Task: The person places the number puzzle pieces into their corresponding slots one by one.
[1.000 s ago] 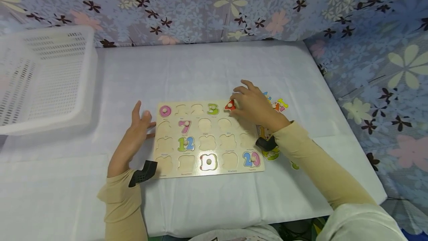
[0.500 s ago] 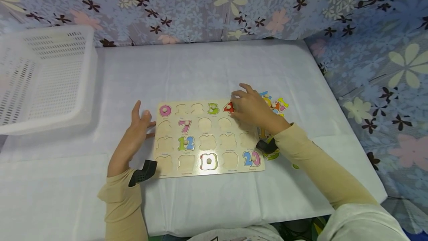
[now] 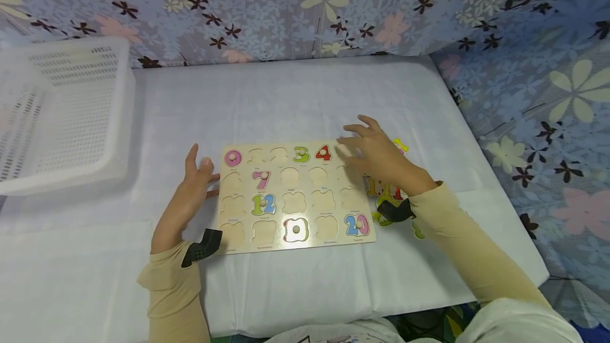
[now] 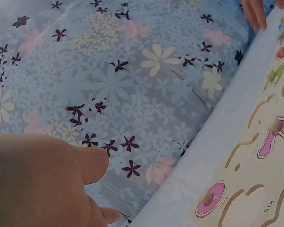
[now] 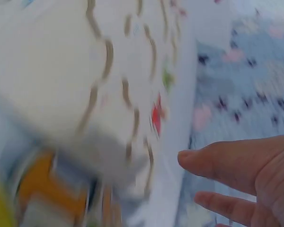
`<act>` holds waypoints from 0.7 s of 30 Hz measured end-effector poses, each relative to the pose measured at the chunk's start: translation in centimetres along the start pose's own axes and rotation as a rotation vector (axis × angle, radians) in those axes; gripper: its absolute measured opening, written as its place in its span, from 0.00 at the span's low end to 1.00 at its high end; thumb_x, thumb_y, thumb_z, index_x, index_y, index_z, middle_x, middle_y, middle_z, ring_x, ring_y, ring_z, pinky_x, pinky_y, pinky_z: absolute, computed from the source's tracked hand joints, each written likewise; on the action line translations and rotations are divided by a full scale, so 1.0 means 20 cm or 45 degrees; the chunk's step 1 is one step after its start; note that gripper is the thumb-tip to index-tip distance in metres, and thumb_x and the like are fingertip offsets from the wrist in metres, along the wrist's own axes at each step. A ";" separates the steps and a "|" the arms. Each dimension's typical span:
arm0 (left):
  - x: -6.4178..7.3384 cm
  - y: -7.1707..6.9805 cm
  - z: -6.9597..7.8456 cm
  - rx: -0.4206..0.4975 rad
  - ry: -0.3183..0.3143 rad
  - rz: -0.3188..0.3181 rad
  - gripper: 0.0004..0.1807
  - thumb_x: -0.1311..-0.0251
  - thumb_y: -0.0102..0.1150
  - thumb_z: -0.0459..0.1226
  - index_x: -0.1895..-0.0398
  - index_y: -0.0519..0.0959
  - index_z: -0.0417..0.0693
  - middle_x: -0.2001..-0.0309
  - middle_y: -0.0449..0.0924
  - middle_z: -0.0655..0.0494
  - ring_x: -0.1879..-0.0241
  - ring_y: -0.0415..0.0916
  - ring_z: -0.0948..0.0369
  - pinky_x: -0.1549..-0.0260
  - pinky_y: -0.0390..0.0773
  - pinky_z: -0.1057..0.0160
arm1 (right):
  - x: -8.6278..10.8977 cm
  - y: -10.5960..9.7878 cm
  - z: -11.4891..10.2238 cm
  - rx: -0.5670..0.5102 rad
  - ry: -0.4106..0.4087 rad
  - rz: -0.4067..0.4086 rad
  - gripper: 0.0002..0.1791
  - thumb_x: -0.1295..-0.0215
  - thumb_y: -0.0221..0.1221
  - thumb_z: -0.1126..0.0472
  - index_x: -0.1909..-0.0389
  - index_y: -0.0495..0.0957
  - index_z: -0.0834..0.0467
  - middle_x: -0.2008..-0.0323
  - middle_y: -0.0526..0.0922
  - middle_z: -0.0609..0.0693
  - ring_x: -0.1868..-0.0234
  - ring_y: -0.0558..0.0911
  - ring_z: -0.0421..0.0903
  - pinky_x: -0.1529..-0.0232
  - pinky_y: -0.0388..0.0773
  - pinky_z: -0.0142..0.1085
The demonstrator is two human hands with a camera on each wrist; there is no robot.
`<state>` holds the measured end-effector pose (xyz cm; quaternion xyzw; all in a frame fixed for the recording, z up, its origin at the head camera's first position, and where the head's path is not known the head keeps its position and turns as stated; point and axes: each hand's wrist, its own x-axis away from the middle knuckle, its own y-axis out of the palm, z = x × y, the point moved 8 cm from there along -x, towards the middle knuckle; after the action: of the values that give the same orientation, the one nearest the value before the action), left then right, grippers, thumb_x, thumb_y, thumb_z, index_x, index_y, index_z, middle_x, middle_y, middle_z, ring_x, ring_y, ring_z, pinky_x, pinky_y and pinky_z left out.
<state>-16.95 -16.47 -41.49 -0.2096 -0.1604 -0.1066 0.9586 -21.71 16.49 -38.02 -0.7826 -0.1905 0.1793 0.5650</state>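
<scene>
A wooden number puzzle board (image 3: 305,173) lies flat on the table. Seated in it are the pink 0 (image 3: 233,158), green 3 (image 3: 301,154), red 4 (image 3: 323,153), pink 7 (image 3: 261,179), the 12 (image 3: 263,204) and the 20 (image 3: 357,224). Other recesses are bare, and glare washes out the knobbed piece (image 3: 296,229) in the bottom row. My right hand (image 3: 374,155) hovers over the board's upper right corner, fingers spread, holding nothing. At the left edge of the board rests my left hand (image 3: 190,187), its fingers extended and holding nothing.
Loose number pieces (image 3: 381,187) lie right of the board, partly hidden under my right hand and forearm. A white plastic basket (image 3: 71,115) stands at the table's left. Floral cloth (image 3: 286,9) hangs behind the table and along its right side.
My right hand has let go of the red 4 and moved off to the right, leaving that piece in its recess. The left hand has stayed in place.
</scene>
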 end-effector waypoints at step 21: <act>0.01 0.02 0.01 -0.027 -0.014 -0.022 0.40 0.29 0.24 0.62 0.27 0.18 0.66 0.29 0.51 0.30 0.36 0.62 0.37 0.36 0.45 0.34 | 0.68 -0.06 0.37 -0.143 0.448 0.170 0.25 0.52 0.74 0.61 0.53 0.82 0.67 0.41 0.68 0.73 0.33 0.50 0.74 0.39 0.47 0.71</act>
<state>-16.70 -15.99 -41.45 -0.2191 -0.1663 -0.1154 0.9545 -13.72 29.71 -39.93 -0.8431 -0.0460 0.0660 0.5318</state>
